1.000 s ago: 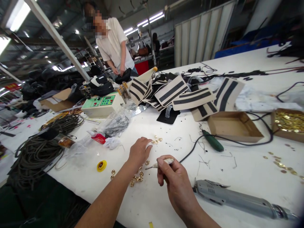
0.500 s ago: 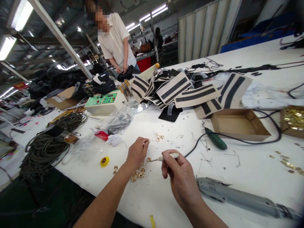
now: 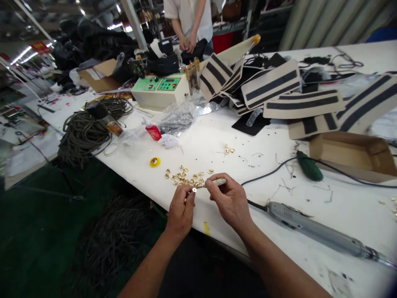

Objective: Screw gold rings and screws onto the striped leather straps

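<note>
Between its thumb and fingers, my left hand [image 3: 182,209] pinches a small round metal piece [image 3: 194,190] near the table's front edge. My right hand [image 3: 228,199] is closed around a thin pen-like tool [image 3: 219,181], whose tip points left at the metal piece; whether they touch is hard to tell. Just behind my hands lie loose gold rings and links [image 3: 185,181], with a smaller gold group [image 3: 228,150] farther back. A round yellow item [image 3: 155,162] lies to their left.
A grey power tool [image 3: 316,231] and a green-handled tool [image 3: 309,166] with a cable lie right. Behind are a red bottle [image 3: 153,131], a control box [image 3: 163,91], striped panels [image 3: 269,85] and a cardboard tray [image 3: 350,153]. Coiled cord [image 3: 82,134] lies left. A person stands across the table.
The view has tilted down and turned left. My left hand has drawn back from the table towards the front edge, now with a metal piece in its fingers; the tool tip is beside it.
</note>
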Demonstrator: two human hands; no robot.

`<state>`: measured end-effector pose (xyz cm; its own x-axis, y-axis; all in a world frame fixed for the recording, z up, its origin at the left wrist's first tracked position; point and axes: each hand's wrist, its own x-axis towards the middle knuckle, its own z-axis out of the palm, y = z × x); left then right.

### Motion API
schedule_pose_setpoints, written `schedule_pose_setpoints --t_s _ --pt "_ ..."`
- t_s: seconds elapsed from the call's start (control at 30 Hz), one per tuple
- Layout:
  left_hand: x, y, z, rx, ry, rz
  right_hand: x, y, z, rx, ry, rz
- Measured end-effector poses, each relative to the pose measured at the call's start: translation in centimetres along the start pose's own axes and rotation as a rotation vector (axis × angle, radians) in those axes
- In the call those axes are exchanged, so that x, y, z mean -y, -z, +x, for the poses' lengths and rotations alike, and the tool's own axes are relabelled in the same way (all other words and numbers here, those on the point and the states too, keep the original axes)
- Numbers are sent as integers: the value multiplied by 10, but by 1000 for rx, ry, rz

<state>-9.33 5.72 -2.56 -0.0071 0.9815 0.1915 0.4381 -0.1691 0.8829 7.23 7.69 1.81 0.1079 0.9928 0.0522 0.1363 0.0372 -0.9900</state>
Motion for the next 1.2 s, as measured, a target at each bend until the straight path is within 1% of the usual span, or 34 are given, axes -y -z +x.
schedule_pose_setpoints --t_s 0.1,0.23,0.47,0.83,0.93,1.03,1.1,1.2 --pt "7 -2 -5 -17 -5 0 -5 -3 -1 5 14 -49" --pt "10 -3 -8 -44 -2 -11 -6 -4 -1 0 37 -82" --pt "12 -4 -7 -25 -22 -4 -6 -7 0 32 32 -70" --pt "10 -4 -6 -10 -37 15 -5 -7 -1 21 65 -150" --pt "11 -3 -5 -8 -96 67 -4 -7 -1 48 112 -195" --pt "11 -3 -5 -9 -216 147 -4 -5 -1 69 165 -244" --pt "10 -3 -6 -6 -282 194 -5 -5 1 55 148 -250" --pt "7 -2 -8 -12 -333 227 -6 -3 3 24 69 -220"
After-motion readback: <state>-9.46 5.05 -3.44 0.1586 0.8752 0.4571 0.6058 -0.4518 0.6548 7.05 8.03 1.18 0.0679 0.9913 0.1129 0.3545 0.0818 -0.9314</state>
